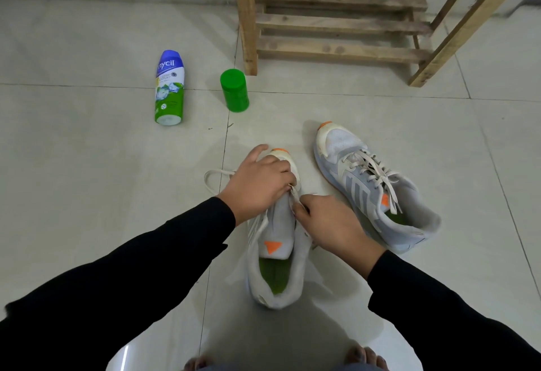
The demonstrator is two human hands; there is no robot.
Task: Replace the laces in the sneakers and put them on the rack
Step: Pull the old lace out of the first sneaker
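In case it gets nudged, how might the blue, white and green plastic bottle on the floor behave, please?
Lying on its side on the glossy tiled floor, the blue, white and green plastic bottle would probably roll. Its smooth rounded body might slip in a loose grip.

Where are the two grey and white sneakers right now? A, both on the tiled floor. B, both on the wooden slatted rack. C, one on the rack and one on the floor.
A: the grey and white sneaker whose off-white lace the left hand and right hand pinch and the laced sneaker to its right both sit on the pale tiled floor, in front of the wooden slatted rack.
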